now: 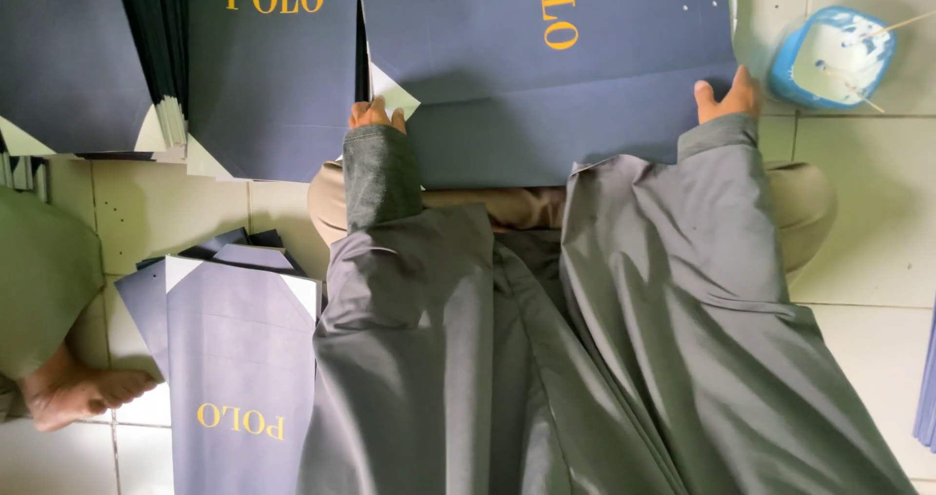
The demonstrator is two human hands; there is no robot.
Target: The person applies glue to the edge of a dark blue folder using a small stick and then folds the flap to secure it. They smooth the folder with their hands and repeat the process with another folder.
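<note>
Pressing a large navy folded sheet (546, 76) flat at upper centre of the frame, over the lap and tiled floor (877, 251). Left hand (375, 117) on the lower left corner, fingers together, flat on the paper; right hand (726, 95) at the lower right edge, fingers curled on it, grip hard to tell. Blue glue bowl (829, 56) with sticks just beside the right hand, upper right. Likely trouble: sleeve catching the bowl and smearing paste; uneven pressure skewing the crease; sheet sliding onto the neighbouring navy stack (263, 66). Finished bags (234, 358) lower left, near another person's foot (83, 393).
</note>
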